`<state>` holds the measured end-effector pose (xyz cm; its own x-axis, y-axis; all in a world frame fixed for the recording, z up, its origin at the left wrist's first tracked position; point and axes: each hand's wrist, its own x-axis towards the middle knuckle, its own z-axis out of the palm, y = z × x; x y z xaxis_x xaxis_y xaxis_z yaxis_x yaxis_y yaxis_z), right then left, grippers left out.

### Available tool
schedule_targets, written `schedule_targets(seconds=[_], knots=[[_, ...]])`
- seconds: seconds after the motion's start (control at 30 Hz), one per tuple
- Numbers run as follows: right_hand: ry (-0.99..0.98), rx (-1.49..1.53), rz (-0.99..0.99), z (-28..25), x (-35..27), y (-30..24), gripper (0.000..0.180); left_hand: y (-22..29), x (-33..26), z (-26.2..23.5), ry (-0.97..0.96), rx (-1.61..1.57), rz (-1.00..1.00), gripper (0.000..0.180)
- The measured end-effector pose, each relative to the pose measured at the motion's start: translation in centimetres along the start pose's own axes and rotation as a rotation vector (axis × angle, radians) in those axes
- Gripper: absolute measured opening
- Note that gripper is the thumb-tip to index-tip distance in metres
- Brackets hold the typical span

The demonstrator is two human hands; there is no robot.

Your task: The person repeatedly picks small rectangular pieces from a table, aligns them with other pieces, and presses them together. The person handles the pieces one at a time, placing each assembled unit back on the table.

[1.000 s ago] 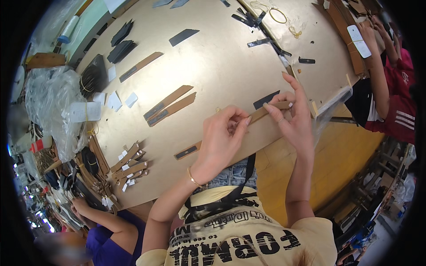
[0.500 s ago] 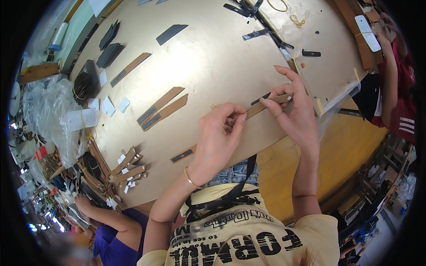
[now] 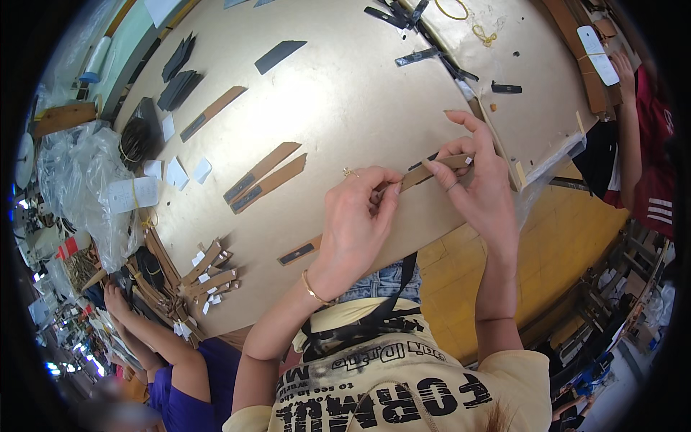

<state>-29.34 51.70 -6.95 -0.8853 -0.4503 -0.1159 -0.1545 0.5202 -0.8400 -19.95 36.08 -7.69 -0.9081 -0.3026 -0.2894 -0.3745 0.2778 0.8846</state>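
A narrow brown leather-like strip [image 3: 415, 177] is held above the near edge of the table, one end in each hand. My left hand [image 3: 358, 216] pinches its left end between thumb and fingertips. My right hand [image 3: 479, 187] grips the other end, thumb on top and index finger raised; a small white tag shows there. Part of a dark piece [image 3: 423, 163] lies along the strip's far side, mostly hidden by the fingers. Beside my left wrist, another brown strip [image 3: 306, 250] with a black patch lies partly covered. Two similar strips [image 3: 268, 176] rest farther left.
Another brown strip [image 3: 214, 113] and dark flat pieces [image 3: 279, 56] lie farther back. Bundled, tagged brown strips [image 3: 209, 277] occupy the left edge near plastic bags [image 3: 86, 173]. Black strips [image 3: 417, 56] lie at the back right. Co-workers' arms [image 3: 162, 335] reach in from both sides.
My hands keep hold of the strip with hardly any movement. The co-worker's arm at the lower left has shifted left and upward, and the co-worker's hand at the right has moved slightly.
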Motion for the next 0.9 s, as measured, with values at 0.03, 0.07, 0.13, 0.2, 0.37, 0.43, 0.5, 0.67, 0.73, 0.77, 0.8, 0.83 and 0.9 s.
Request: schedule_targets(seconds=[0.03, 0.07, 0.13, 0.2, 0.37, 0.43, 0.5, 0.67, 0.73, 0.77, 0.8, 0.83, 0.9], knots=[[0.004, 0.003, -0.004, 0.0, 0.0, 0.0, 0.058, 0.0, 0.0, 0.1, 0.009, 0.012, 0.013, 0.011], [0.010, 0.004, -0.007, 0.1, -0.1, 0.1, 0.058, 0.0, 0.0, 0.1, 0.013, 0.021, 0.023, 0.011], [0.015, 0.007, -0.008, 0.1, -0.1, 0.1, 0.057, 0.1, -0.1, 0.3, 0.026, 0.044, 0.049, 0.012], [0.019, 0.007, -0.020, 0.2, -0.2, 0.2, 0.056, 0.1, -0.3, 0.5, 0.039, 0.080, 0.104, 0.015], [0.014, 0.021, 0.001, 0.2, -0.2, 0.4, 0.056, 0.0, -0.8, 0.8, 0.033, 0.210, 0.188, 0.025], [0.012, 0.029, 0.007, 0.3, -0.2, 0.5, 0.055, -0.2, -1.1, 1.0, 0.025, 0.291, 0.225, 0.031], [0.014, 0.019, 0.000, 0.3, -0.3, 0.5, 0.055, -0.4, -1.3, 1.3, 0.008, 0.392, 0.251, 0.036], [0.029, 0.040, -0.016, 0.4, -0.4, 0.5, 0.052, -0.7, -1.8, 1.6, -0.057, 0.541, 0.303, 0.048], [0.034, 0.047, -0.014, 0.4, -0.4, 0.5, 0.051, -0.7, -1.9, 1.6, -0.062, 0.603, 0.368, 0.051], [0.035, 0.051, -0.010, 0.5, -0.4, 0.6, 0.051, -0.7, -2.0, 1.6, -0.072, 0.637, 0.381, 0.052], [0.038, 0.049, -0.023, 0.5, -0.4, 0.7, 0.051, -0.6, -2.0, 1.6, -0.082, 0.672, 0.393, 0.053], [0.030, 0.070, 0.002, 0.5, -0.4, 0.7, 0.051, -0.6, -2.0, 1.6, -0.096, 0.701, 0.419, 0.054], [0.020, 0.096, 0.002, 0.3, -0.5, 0.9, 0.052, -0.5, -2.0, 1.6, -0.076, 0.832, 0.506, 0.053]])
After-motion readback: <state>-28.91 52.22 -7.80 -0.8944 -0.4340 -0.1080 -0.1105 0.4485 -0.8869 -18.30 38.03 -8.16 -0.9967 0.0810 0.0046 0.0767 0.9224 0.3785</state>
